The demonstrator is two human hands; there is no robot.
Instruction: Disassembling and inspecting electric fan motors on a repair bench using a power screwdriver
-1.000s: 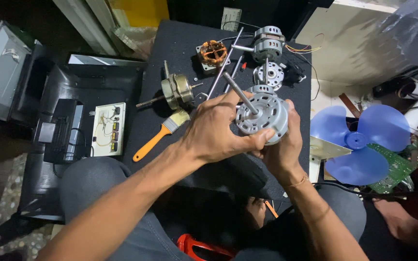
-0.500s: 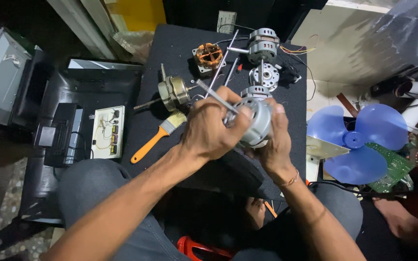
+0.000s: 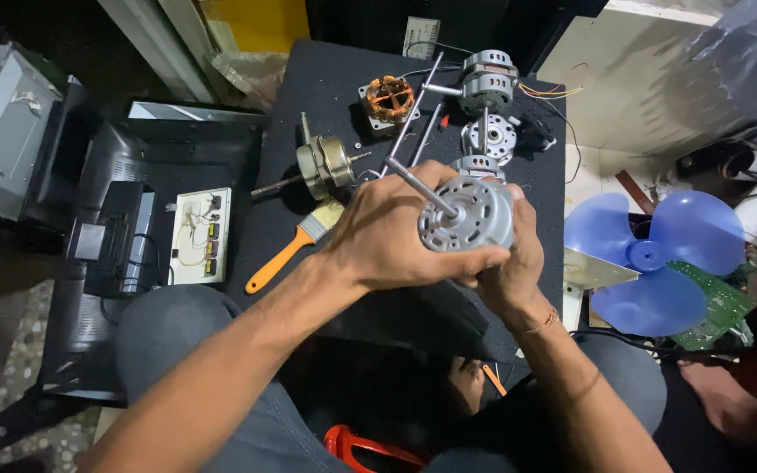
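Note:
Both hands grip a round grey metal fan motor (image 3: 469,215) with a steel shaft sticking out toward the upper left. My left hand (image 3: 393,232) wraps over its left side and front. My right hand (image 3: 508,263) holds it from behind and below. The motor is held above the black mat (image 3: 326,79) on the low table.
On the mat lie a brass-coloured motor (image 3: 325,166), a copper-wound stator (image 3: 388,98), two more grey motors (image 3: 487,81), a motor end cover (image 3: 491,137), loose rods and an orange-handled brush (image 3: 289,248). A blue fan blade (image 3: 650,257) and green circuit board (image 3: 713,307) lie right. A white circuit board (image 3: 198,235) lies left.
The motor has been turned in my hands, and its shaft now points up-left toward the camera. My left hand has shifted further over the housing.

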